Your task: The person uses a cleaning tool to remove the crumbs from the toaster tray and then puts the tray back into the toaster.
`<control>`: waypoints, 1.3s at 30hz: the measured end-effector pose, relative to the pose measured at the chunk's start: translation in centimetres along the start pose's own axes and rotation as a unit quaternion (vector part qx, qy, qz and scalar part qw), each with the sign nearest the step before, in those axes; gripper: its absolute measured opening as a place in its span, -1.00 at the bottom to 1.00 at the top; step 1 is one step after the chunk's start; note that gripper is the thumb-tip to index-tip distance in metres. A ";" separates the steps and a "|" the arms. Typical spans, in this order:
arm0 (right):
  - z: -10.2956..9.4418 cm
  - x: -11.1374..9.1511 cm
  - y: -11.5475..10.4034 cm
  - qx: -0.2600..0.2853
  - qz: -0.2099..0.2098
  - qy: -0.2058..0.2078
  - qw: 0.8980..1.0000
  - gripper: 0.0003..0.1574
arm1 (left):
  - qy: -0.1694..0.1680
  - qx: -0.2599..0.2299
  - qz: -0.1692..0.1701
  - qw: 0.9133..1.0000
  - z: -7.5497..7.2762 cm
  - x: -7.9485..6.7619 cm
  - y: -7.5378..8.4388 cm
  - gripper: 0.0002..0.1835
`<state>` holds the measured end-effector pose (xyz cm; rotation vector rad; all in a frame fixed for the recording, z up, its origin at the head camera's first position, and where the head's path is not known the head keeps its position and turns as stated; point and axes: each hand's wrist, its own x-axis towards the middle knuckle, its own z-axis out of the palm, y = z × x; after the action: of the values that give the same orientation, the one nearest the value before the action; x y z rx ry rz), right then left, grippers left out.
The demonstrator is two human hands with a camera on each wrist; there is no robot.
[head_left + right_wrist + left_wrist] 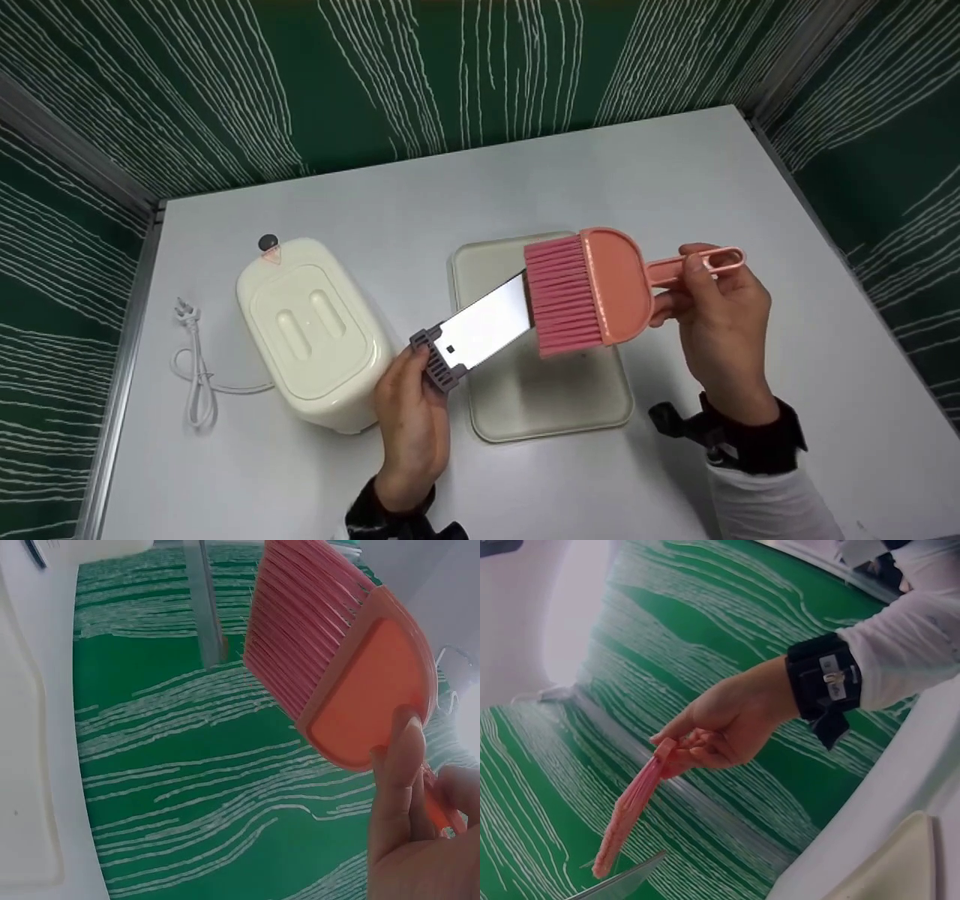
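Note:
My right hand (724,315) grips the handle of a pink hand brush (619,285), its bristles pointing left. In my left hand (412,412) is a flat, shiny metal crumb tray (487,322), pinched at its dark grey slotted end. The bristles overlap the tray's far end in the head view. From the right wrist, a small gap shows between the brush (367,690) and the edge of the metal tray (202,607). The left wrist view has the brush (634,799) hanging from my right hand (731,720), with the metal tray (626,881) just below its bristle tips.
A cream toaster (315,330) with a lid over its top stands on the white table (405,202), left of my hands. Its bundled power cord (199,375) and plug lie further left. Beneath the brush lies a shallow cream tray (555,405). Green walls surround the table.

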<state>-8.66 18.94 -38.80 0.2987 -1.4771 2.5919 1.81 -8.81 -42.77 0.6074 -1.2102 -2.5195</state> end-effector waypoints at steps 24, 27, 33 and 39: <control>3.7 -2.8 3.5 -0.001 0.077 -0.153 0.985 -0.78 | -0.036 0.004 -0.017 0.999 0.1 0.0 -0.3 -0.62; 3.6 -2.8 3.4 -0.020 0.067 -0.149 0.986 -0.78 | -0.038 0.001 -0.018 0.999 0.0 0.0 -0.3 -0.62; 3.3 -2.5 3.0 -0.027 0.049 -0.140 0.989 -0.80 | -0.019 -0.005 -0.017 1.000 0.2 0.1 -0.1 -0.65; 2.9 -2.1 2.6 -0.043 0.026 -0.124 0.991 -0.82 | -0.012 0.001 -0.019 1.000 0.1 0.2 -0.1 -0.65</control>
<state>-6.89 15.07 -39.98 0.5980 -1.6898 2.5982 1.60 -8.73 -42.78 0.6076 -1.2201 -2.5637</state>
